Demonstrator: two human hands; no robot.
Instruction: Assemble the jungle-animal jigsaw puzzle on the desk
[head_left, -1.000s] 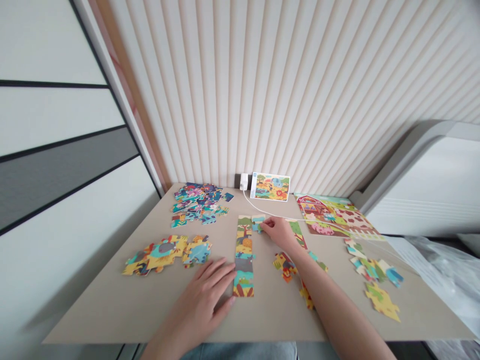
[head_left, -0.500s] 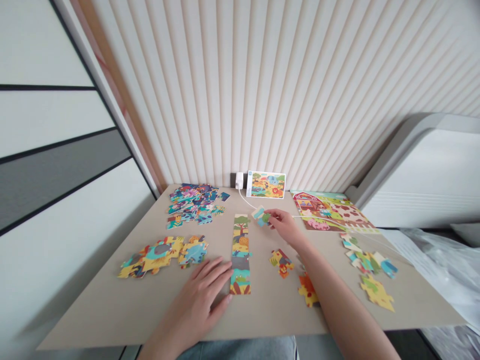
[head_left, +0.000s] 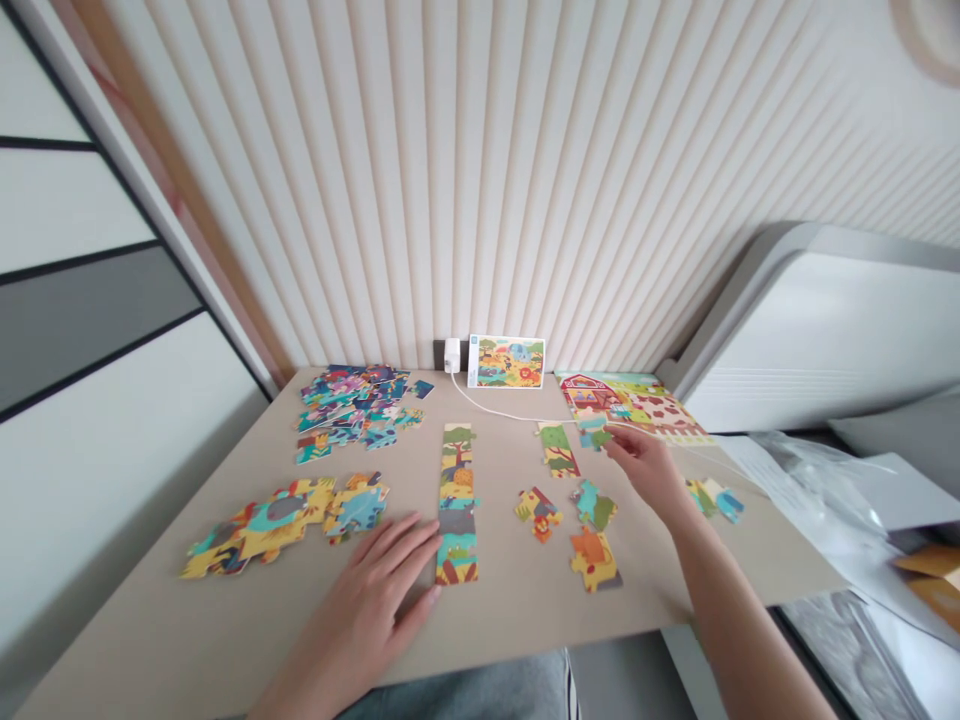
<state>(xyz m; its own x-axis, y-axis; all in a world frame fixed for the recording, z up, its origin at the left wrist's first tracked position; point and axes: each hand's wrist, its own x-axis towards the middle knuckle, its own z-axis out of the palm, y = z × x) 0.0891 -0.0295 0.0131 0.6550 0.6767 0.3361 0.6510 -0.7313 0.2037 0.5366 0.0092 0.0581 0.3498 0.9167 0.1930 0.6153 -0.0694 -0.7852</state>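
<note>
Puzzle piece (head_left: 592, 432) moved rightward, right hand (head_left: 643, 462) pinching it (one edge hidden)

A white charger (head_left: 452, 355) sits in a dark socket (head_left: 439, 353) at the foot of the pleated wall (head_left: 480, 160); its white cable (head_left: 495, 411) runs right across the tabletop (head_left: 525, 615). At left stands a cabinet (head_left: 75, 365) with 1 gray band between white panels. At right are a white headboard (head_left: 847, 340) with a gray frame, a gray pillow (head_left: 900, 430), clear plastic (head_left: 817, 480) and, near the edge of view, 1 orange-brown box (head_left: 934, 585).
</note>
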